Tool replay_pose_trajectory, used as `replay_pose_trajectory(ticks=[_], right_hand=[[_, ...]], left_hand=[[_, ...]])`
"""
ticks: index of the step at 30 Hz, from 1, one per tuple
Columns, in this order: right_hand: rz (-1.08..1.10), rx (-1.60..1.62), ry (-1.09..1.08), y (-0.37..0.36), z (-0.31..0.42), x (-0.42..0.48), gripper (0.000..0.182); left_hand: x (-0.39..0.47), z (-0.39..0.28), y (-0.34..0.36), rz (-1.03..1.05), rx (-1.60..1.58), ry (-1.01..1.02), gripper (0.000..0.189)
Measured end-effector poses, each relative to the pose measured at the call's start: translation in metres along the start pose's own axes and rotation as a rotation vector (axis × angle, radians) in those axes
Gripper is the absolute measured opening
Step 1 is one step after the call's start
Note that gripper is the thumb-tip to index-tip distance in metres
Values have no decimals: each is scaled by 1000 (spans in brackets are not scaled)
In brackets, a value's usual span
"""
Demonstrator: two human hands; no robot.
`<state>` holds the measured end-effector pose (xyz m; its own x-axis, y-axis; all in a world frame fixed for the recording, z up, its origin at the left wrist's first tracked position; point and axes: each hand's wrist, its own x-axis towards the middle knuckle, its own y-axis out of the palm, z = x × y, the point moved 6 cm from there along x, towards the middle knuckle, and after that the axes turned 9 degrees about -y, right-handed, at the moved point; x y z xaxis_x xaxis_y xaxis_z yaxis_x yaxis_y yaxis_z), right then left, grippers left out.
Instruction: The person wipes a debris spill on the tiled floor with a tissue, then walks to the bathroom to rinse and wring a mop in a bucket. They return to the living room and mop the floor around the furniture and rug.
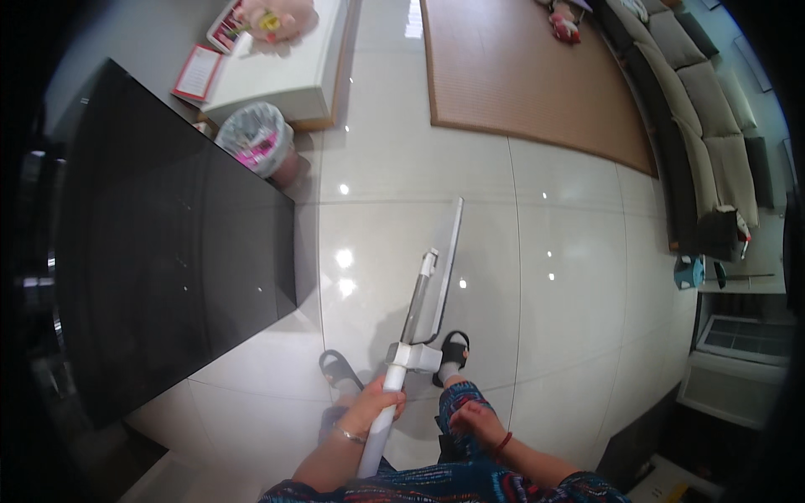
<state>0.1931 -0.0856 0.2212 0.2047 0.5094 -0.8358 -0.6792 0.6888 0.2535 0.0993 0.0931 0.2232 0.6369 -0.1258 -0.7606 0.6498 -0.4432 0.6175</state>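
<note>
My left hand point(377, 402) is closed around the white handle point(376, 443) of a flat mop. Above the hand are a white bulky joint point(413, 356) and a grey metal tube point(414, 308) with a white end piece. A long, narrow mop head point(449, 270) is folded up beside the tube, tilted towards the upper right. My right hand point(473, 420) hangs over my right knee, apart from the mop, its fingers curled; whether they are fully closed is unclear. Black sandals point(455, 349) are on my feet, on pale glossy floor tiles point(566, 327). The bottom of the handle is cut off near my body.
A dark glossy cabinet point(245, 239) stands at left, beside a lined trash bin point(256, 135) and a white cabinet point(277, 82) with a pink flower decoration. A brown woven mat point(528, 75) lies ahead. At right are a grey sofa point(685, 94) and a small blue bin point(687, 273).
</note>
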Motion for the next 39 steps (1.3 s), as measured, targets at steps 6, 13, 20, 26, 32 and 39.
replay_pose_trajectory(ticks=[6, 13, 20, 26, 32, 39], right_hand=[[38, -8, -74, -17, 25, -37, 21], [-271, 65, -193, -110, 92, -88, 18], [-186, -311, -365, -128, 200, -98, 19], [-172, -589, -172, -166, 169, -85, 19], [-177, -724, -209, -84, 191, -106, 19], [-2, -953, -282, 74, 157, -84, 20]], left_hand=[[-53, -21, 56, 41, 98, 83, 19], [-102, -3, 80, -109, 235, 125, 27], [-171, 15, 133, -217, 89, 151, 31], [-204, 97, 104, -331, -223, 210, 31], [-255, 125, 48, -297, -547, 290, 24], [-349, 211, -33, -345, -824, 442, 20]])
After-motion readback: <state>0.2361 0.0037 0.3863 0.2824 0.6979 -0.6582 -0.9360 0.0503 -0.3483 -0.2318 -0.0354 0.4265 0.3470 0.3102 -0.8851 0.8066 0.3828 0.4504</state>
